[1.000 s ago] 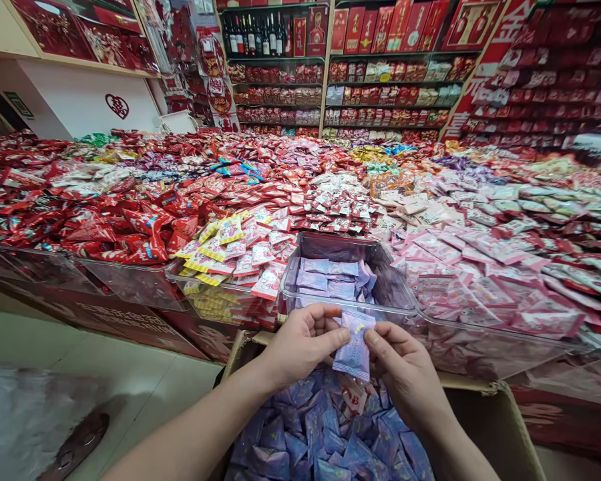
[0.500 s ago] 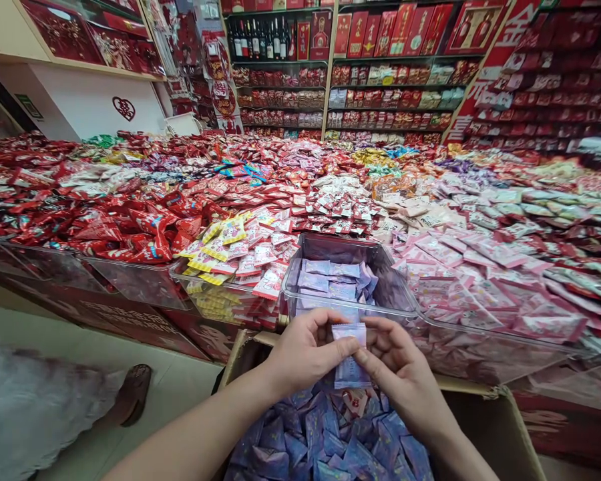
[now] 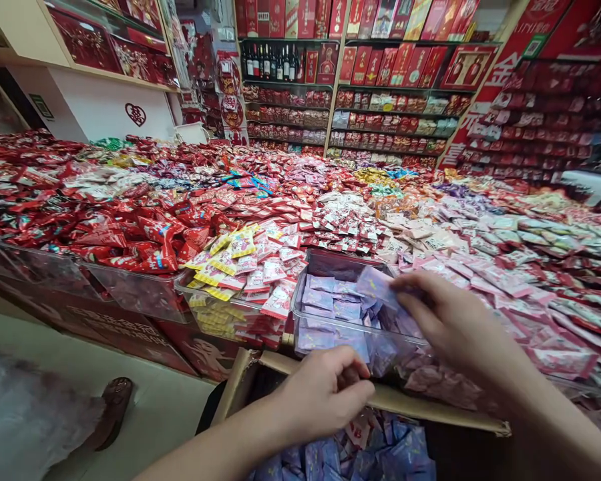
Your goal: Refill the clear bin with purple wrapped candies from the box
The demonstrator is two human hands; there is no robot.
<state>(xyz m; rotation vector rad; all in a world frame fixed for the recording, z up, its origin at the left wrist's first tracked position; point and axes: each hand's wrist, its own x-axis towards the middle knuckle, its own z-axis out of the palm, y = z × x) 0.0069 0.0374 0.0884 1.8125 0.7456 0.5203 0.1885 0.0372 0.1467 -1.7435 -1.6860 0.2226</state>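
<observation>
Between the fingertips of my right hand is a purple packet, held over the right side of a clear plastic bin. Inside that bin, purple packets lie in rows on the left and more loosely on the right. My left hand is over the near carton, fingers curled, thumb close to the forefinger; no packet shows in it. Below it, an open cardboard box holds a heap of loose purple packets with a red and white one among them.
Yellow and white packets fill the bin to the left, and pink packets spread to the right. Red packets lie farther left. Shelves with bottles stand behind. A person's shoe is on the floor at lower left.
My hands have separated. The right one has carried the purple packet forward over the bin, while the left has let go of it and dropped slightly. The view has tilted up a little.
</observation>
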